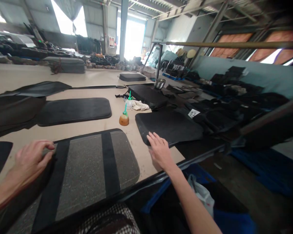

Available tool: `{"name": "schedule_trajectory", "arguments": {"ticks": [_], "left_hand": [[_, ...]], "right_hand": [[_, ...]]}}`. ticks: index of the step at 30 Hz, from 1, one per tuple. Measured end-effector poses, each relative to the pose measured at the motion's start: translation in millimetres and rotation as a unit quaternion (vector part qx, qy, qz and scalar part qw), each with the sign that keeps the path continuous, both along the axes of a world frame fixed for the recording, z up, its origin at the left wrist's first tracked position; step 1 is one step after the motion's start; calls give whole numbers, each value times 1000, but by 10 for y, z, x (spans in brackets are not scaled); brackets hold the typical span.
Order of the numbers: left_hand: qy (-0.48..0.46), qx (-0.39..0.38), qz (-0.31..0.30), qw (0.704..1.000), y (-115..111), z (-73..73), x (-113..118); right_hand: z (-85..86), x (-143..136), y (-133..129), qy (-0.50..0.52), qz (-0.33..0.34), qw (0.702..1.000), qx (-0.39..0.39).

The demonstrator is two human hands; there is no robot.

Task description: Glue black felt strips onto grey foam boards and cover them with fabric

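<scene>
A large grey-brown speckled panel [85,172] with black edging and two black bands [109,162] lies flat on the table in front of me. My left hand [34,159] hovers over or rests on its left part, fingers loosely curled with a gap to the thumb; I see nothing held there. On the right, my right hand [158,148] has its fingers stretched out at the near left corner of a black padded panel [171,126]. Whether the fingertips press on it is hard to tell. Beyond the speckled panel stands a squeeze bottle of amber liquid [124,119] with a green nozzle.
A clear squeeze bottle [129,103] and a pale cloth [140,105] lie farther back. Another black panel [75,111] is at left. A metal bowl [159,84] sits behind. Below the table's right edge are a blue crate [197,170] and a plastic bag [202,193].
</scene>
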State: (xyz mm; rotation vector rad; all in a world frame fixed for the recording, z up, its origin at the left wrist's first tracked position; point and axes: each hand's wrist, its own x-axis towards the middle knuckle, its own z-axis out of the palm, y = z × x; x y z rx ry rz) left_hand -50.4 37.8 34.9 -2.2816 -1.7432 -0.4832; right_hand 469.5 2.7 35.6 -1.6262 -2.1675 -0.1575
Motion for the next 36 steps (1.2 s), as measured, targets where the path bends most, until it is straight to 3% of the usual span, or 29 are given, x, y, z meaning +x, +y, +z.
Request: {"name": "schedule_trajectory", "arguments": {"ticks": [3, 7, 13, 22, 28, 30, 32, 34, 36], "left_hand": [[-47, -24, -29, 998, -12, 110, 237], [-72, -40, -92, 992, -10, 221, 669], [-121, -54, -180, 975, 24, 364, 1232], [-166, -114, -253, 946, 141, 429, 1900], [-237, -179, -267, 917, 157, 486, 2242], [-307, -237, -258, 885, 126, 497, 2380], [-412, -315, -241, 820, 83, 505, 2548], [-532, -398, -218, 715, 41, 521, 2731], [-633, -462, -199, 588, 10, 548, 2899]], "right_hand": [[-101, 385, 14, -3, 24, 1000, -10], [-241, 544, 42, 51, 26, 998, -5], [-337, 598, 205, 226, -92, 969, 24], [-70, 900, 476, 376, -107, 918, -60], [193, 1063, 452, 407, -154, 900, 27], [287, 973, 400, 404, -147, 900, 68], [347, 787, 325, 393, -110, 909, 88], [359, 525, 219, 370, -53, 924, 82], [332, 222, 79, 340, 3, 938, 59]]}}
